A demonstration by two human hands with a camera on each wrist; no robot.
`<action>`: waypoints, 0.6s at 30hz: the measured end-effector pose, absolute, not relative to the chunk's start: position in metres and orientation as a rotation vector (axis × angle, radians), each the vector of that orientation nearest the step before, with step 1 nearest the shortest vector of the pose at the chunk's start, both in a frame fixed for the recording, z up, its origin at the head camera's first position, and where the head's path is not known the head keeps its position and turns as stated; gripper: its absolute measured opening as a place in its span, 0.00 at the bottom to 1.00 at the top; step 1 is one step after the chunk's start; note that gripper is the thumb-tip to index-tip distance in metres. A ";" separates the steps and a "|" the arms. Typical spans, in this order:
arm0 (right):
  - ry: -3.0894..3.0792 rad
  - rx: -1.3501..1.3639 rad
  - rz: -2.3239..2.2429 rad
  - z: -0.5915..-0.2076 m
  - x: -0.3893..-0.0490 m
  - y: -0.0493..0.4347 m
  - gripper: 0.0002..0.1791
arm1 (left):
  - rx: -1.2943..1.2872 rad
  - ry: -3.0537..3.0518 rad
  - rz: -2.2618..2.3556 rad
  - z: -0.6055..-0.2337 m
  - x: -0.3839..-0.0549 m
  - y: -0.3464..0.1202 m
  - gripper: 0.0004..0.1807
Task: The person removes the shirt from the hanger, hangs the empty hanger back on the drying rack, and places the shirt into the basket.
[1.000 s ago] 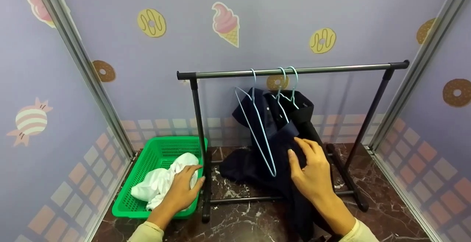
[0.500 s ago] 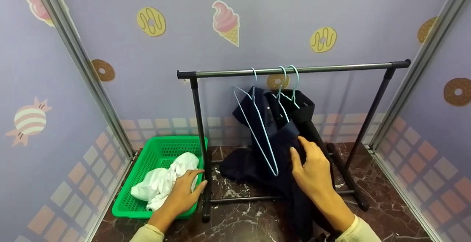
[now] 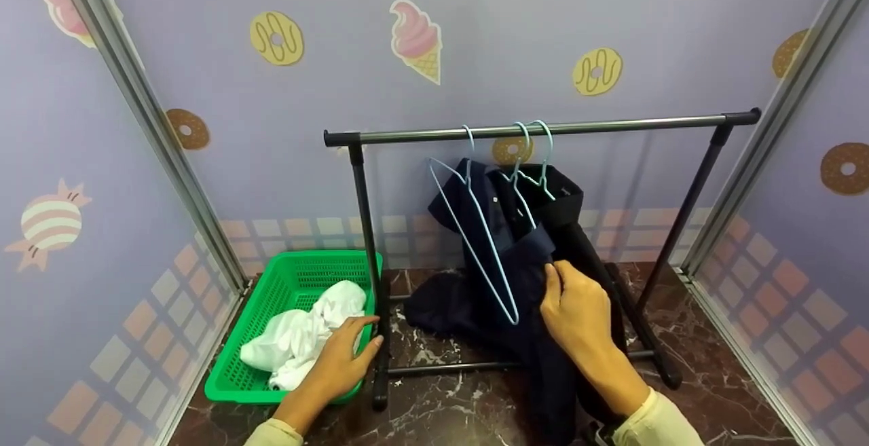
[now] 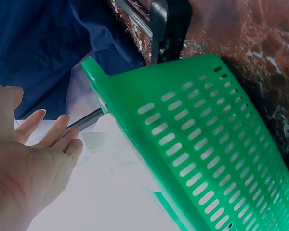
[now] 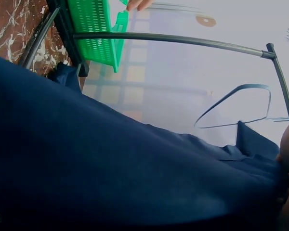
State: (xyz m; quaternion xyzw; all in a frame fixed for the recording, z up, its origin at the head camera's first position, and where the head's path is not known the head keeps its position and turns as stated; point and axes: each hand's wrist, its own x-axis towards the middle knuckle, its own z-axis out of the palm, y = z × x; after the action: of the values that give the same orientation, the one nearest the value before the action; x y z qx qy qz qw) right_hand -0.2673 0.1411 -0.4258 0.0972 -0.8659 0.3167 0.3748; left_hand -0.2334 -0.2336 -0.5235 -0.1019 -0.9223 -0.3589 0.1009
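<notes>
My right hand pinches the upper edge of a navy garment, its fingers curled at the cloth. This garment fills much of the right wrist view, with part of the hand at the right edge. A pale blue wire hanger hangs from the rail, tilted, and its wire loop shows in front of the navy cloth. My left hand hovers at the right side of a green basket, over bunched white cloth. Its fingers are loosely extended and grip nothing; the left wrist view shows this hand beside the basket wall.
A garment rack with a metal rail stands on dark marbled flooring. Two more wire hangers hang right of the first. A black garment hangs behind the navy one. The rack's left post rises beside the basket. Patterned walls enclose the space.
My right hand's fingers have closed from a loose spread into a pinch on the navy cloth. The hanger's lower end has shifted slightly right. My left hand has barely moved.
</notes>
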 end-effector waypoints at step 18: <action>-2.210 0.259 0.874 -0.433 -0.268 0.137 0.12 | -0.339 -2.785 -1.067 -0.525 -0.230 -0.237 0.23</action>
State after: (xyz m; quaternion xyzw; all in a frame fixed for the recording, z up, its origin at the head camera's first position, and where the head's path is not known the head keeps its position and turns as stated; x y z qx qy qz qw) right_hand -0.2677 0.1372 -0.4327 0.1009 -0.8600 0.3403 0.3667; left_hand -0.2298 -0.2373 -0.5250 -0.1127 -0.9255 -0.3547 0.0698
